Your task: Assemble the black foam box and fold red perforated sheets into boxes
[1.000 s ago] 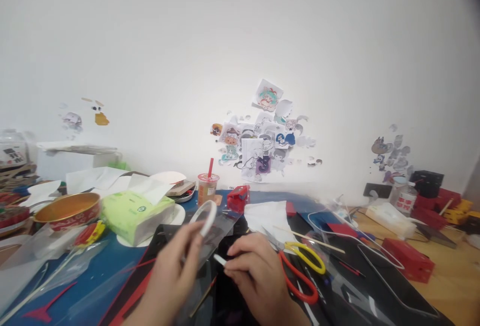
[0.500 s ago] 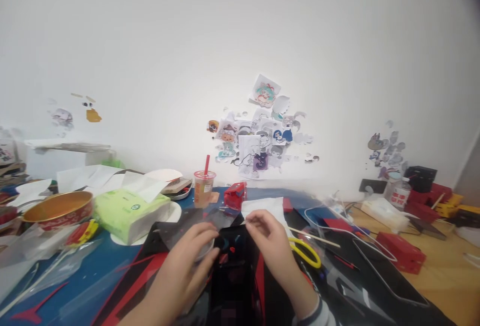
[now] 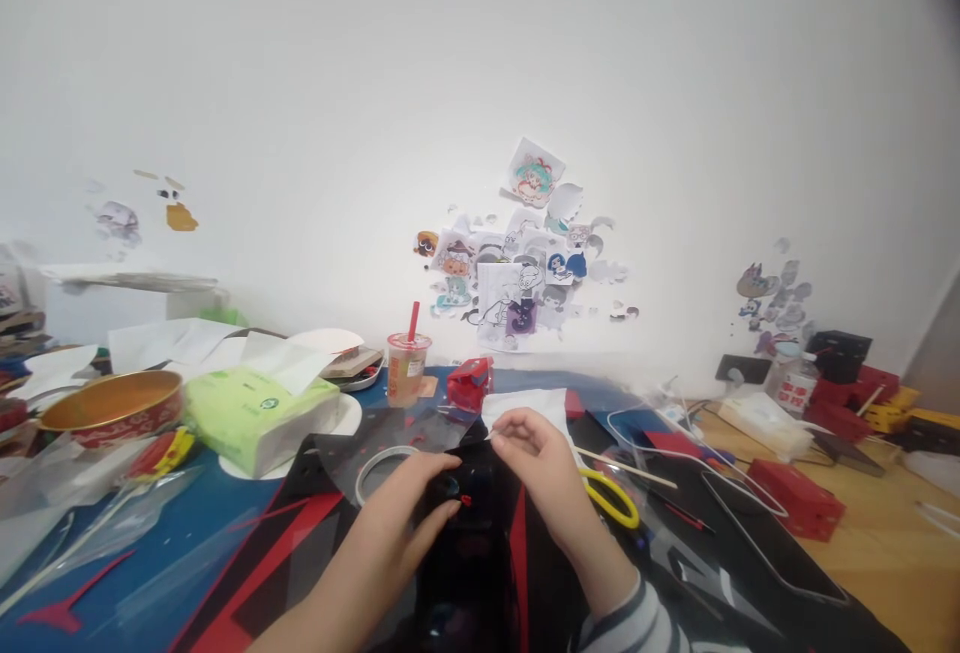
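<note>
A glossy black object (image 3: 465,578) of unclear kind stands upright in front of me, with a small red piece (image 3: 466,500) on its upper part. My left hand (image 3: 401,513) has its thumb and fingers around the left edge of that upper part. On the other side, my right hand (image 3: 540,468) is curled with thumb and fingertips together by the top corner; whatever they pinch is too small to tell. A pale ring (image 3: 380,471), like a tape roll, lies just left of my left fingers.
Yellow-handled scissors (image 3: 611,501) and a wooden stick (image 3: 637,470) lie to the right, near a phone (image 3: 780,543) and a red box (image 3: 796,499). Further back are a drink cup (image 3: 405,373), a green tissue pack (image 3: 255,423) and a bowl (image 3: 112,423).
My left hand has moved slightly right onto the black object's edge, uncovering the pale ring. My right hand has shifted slightly up. The view has tilted a little.
</note>
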Available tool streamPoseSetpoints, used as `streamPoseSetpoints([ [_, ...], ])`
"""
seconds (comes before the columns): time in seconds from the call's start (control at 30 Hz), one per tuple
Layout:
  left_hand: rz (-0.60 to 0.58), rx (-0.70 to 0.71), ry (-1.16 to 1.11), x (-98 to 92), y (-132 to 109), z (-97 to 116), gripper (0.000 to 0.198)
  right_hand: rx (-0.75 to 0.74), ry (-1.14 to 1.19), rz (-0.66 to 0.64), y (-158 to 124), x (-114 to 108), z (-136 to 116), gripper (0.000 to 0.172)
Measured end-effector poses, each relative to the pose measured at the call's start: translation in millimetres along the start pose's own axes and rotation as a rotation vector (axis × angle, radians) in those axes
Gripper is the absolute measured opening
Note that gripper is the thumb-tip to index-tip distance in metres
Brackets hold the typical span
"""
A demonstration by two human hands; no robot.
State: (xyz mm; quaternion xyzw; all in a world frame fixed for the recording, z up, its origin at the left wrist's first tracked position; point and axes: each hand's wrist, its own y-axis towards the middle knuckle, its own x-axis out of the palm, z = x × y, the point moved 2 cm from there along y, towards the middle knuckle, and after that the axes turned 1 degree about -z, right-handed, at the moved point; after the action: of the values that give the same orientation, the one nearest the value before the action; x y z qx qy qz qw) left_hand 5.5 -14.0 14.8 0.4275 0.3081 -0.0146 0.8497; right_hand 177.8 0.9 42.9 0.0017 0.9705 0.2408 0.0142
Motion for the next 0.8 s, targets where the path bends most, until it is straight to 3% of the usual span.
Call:
streamPoseSetpoints([
  [0.1,0.019,-0.04,-0.034,2.5,-1.0,-1.7,0.02,-0.03,-0.038,0.009,0.9,0.2,0.6,0.015],
  [0.4,-0.095,-0.146,-0.256,7.1,-2.8,-7.3,0.019,-0.087,-0.119,0.017,-0.8,1.6,0.8,0.011],
  [0.57,-0.147,-0.148,-0.216,4.8,-1.9,-3.1,0.015,-0.269,-0.159,-0.016,-1.9,-3.6,-10.3,0.009],
  [0.7,-0.165,-0.173,-0.303,-1.5,-0.7,3.5,0.016,-0.363,-0.138,-0.102,-4.4,-7.8,-20.2,0.008],
  [0.8,-0.108,-0.212,-0.371,-6.0,2.4,5.0,0.028,-0.371,-0.184,-0.209,-6.5,-6.2,-28.1,0.009],
])
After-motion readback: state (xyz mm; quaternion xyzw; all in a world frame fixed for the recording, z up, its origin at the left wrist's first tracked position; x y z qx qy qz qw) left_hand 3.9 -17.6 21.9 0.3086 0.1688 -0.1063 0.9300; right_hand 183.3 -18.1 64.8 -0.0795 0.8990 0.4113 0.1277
